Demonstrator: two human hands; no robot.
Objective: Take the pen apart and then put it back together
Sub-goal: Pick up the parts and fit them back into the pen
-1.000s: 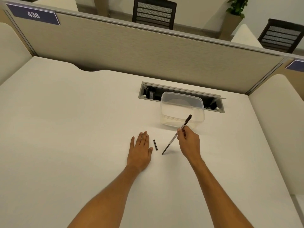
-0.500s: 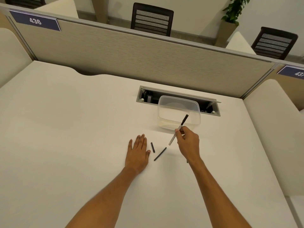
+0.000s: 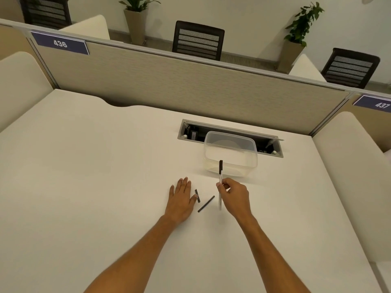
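Observation:
My right hand (image 3: 236,195) pinches a clear pen barrel (image 3: 220,187) with a black end, holding it nearly upright just above the white desk (image 3: 105,187). A thin black refill (image 3: 206,204) lies loose on the desk between my hands. A short black pen piece (image 3: 197,195) lies beside the thumb of my left hand (image 3: 181,197), which rests flat on the desk with fingers straight.
A clear plastic container (image 3: 230,155) stands just beyond my right hand, in front of an open cable tray (image 3: 230,136) set into the desk. A beige partition (image 3: 190,85) closes the far edge; cream side panels flank the desk.
The black refill came out of the barrel and now lies on the desk. My right hand swung the barrel from slanted to nearly upright. The camera tilted up.

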